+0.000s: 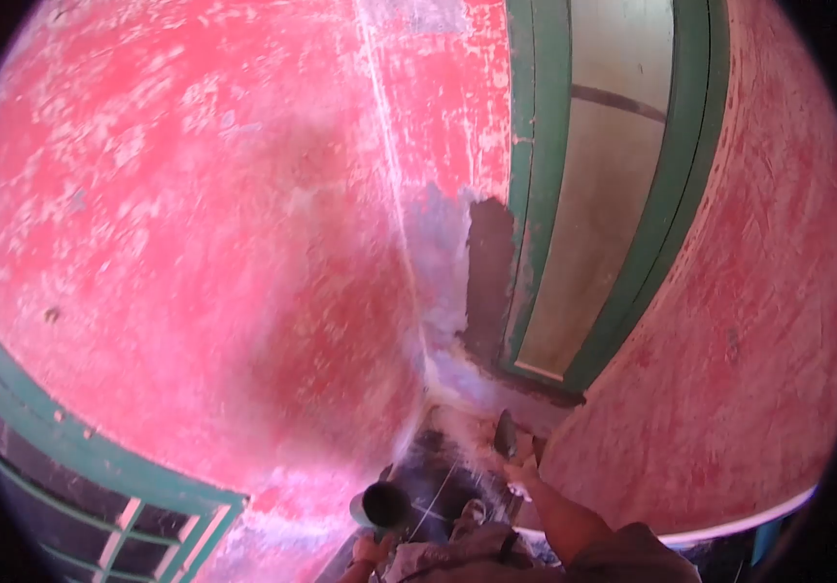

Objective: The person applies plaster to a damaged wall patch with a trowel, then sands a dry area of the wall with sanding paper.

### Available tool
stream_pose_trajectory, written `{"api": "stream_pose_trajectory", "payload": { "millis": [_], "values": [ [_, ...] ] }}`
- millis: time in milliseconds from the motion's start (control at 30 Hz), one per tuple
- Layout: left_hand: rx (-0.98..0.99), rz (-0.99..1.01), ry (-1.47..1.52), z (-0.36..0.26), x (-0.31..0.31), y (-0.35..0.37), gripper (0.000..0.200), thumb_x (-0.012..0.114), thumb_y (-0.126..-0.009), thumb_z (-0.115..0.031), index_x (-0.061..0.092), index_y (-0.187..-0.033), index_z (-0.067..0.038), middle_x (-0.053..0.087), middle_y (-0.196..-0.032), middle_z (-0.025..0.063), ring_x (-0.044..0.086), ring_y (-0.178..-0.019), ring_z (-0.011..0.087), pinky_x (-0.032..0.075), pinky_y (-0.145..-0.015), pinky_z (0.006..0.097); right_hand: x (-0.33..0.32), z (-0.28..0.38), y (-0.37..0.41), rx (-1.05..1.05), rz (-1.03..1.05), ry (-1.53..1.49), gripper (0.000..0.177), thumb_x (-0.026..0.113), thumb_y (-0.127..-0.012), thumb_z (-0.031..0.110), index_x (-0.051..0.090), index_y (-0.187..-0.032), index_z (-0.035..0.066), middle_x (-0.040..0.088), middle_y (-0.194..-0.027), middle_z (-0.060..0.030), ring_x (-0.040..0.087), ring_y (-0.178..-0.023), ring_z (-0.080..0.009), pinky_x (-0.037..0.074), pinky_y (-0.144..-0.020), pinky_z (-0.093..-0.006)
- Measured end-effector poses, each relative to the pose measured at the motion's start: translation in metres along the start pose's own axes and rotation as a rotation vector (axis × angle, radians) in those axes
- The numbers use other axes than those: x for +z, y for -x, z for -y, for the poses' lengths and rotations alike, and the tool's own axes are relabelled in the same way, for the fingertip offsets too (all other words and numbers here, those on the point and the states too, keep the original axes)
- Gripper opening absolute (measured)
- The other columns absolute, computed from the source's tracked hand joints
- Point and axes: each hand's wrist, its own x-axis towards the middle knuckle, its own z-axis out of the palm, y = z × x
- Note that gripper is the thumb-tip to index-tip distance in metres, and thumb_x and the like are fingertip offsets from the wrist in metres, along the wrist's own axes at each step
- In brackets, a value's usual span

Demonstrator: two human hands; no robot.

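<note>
At the lower middle, my left hand [370,551] is closed at the rim of a dark round container [385,504], whose opening faces up. To its right, my right hand [521,474] is wrapped round the handle of a trowel [506,434] with its blade pointing up. The trowel is in front of the low part of the wall, below a green-framed window panel [593,194]. A dark wet-looking patch [489,262] lies on the wall along the left side of that frame. What the container holds is too dark to see.
A worn pink wall [195,214] fills the left, meeting another wall at a corner. More pink wall [729,350] stands at the right. A green-framed window [127,486] is at the lower left. Dark floor tiles [433,486] and a foot [474,511] show below.
</note>
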Motion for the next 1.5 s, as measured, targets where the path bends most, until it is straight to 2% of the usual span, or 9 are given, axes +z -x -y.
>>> {"api": "stream_pose_trajectory", "payload": {
  "millis": [133,333,567,700,767,933,1033,1167,1500],
  "values": [
    [-0.073,-0.027,0.076,0.019,-0.011,0.050,0.078,0.059,-0.089,-0.074,0.077,-0.108,0.000,0.073,-0.109,0.0315,0.068,-0.111,0.0495,0.053,-0.097,0.0565,0.023,-0.024,0.045,-0.132,-0.014,-0.251,0.040,0.071,-0.095,0.037,0.053,-0.068,0.013,0.051,-0.054,-0.0037,0.045,-0.037,-0.0186,0.029,-0.034,-0.0357],
    [-0.256,-0.007,0.385,0.151,0.050,0.121,0.067,0.066,-0.090,-0.064,0.077,-0.100,0.001,0.075,-0.097,0.0284,0.074,-0.098,0.0441,0.056,-0.090,0.0517,0.051,-0.113,0.108,-0.220,-0.353,0.305,0.047,0.073,-0.090,0.048,0.070,-0.073,0.004,0.068,-0.067,-0.0097,0.067,-0.056,-0.0257,0.051,-0.052,-0.0430],
    [-0.642,-0.180,1.133,0.209,0.073,0.310,0.022,0.074,-0.098,-0.025,0.063,-0.109,-0.009,0.058,-0.068,0.0077,0.058,-0.049,0.0251,0.043,-0.042,0.0399,0.057,-0.201,0.117,-0.309,-0.601,0.639,0.050,0.077,-0.082,0.048,0.080,-0.100,0.002,0.078,-0.089,-0.0183,0.077,-0.084,-0.0299,0.060,-0.079,-0.0457],
    [-1.009,-0.123,1.330,0.309,0.160,0.379,0.033,0.070,-0.101,-0.035,0.055,-0.116,-0.011,0.060,-0.071,0.0119,0.058,-0.049,0.0262,0.044,-0.041,0.0426,0.037,-0.236,0.050,-0.189,-0.284,0.901,0.050,0.067,-0.089,0.050,0.077,-0.119,0.010,0.074,-0.119,-0.0203,0.072,-0.110,-0.0363,0.056,-0.094,-0.0492],
    [-1.124,-0.279,1.346,0.308,0.169,0.409,0.042,0.066,-0.101,-0.044,0.057,-0.125,-0.010,0.060,-0.074,0.0125,0.060,-0.055,0.0319,0.055,-0.057,0.0601,0.036,-0.207,0.076,-0.310,-0.014,1.339,0.057,0.054,-0.096,0.050,0.069,-0.136,0.012,0.066,-0.141,-0.0206,0.064,-0.128,-0.0433,0.052,-0.108,-0.0498],
    [-1.198,-0.481,1.655,0.277,0.184,0.474,0.057,0.063,-0.100,-0.057,0.057,-0.133,-0.011,0.058,-0.085,0.0125,0.057,-0.074,0.0325,0.049,-0.079,0.0839,0.086,-0.194,0.030,-0.366,0.054,1.434,0.047,0.049,-0.102,0.042,0.070,-0.133,0.012,0.068,-0.134,-0.0225,0.067,-0.120,-0.0442,0.055,-0.100,-0.0537],
    [-1.339,-0.748,1.632,0.236,0.204,0.493,0.048,0.070,-0.098,-0.053,0.062,-0.123,-0.012,0.062,-0.083,0.0104,0.060,-0.069,0.0283,0.052,-0.067,0.0766,0.154,-0.109,0.096,-0.828,0.500,2.277,0.040,0.054,-0.099,0.035,0.072,-0.128,0.012,0.069,-0.128,-0.0258,0.069,-0.116,-0.0451,0.056,-0.098,-0.0554],
    [-1.481,-0.927,1.804,0.168,0.207,0.510,0.055,0.074,-0.097,-0.048,0.058,-0.132,-0.009,0.064,-0.081,0.0109,0.060,-0.066,0.0286,0.053,-0.065,0.0684,0.272,-0.071,0.164,-0.729,0.349,1.726,0.046,0.059,-0.095,0.037,0.069,-0.133,0.014,0.066,-0.132,-0.0260,0.066,-0.120,-0.0472,0.055,-0.102,-0.0537],
    [-1.776,-1.009,1.960,0.083,0.279,0.540,0.049,0.073,-0.098,-0.045,0.060,-0.122,-0.005,0.065,-0.084,0.0097,0.060,-0.064,0.0258,0.051,-0.058,0.0515,0.458,-0.113,0.256,-0.665,0.860,1.866,0.041,0.063,-0.096,0.040,0.070,-0.124,0.011,0.072,-0.103,-0.0293,0.073,-0.100,-0.0442,0.058,-0.088,-0.0519]
  ]
}}
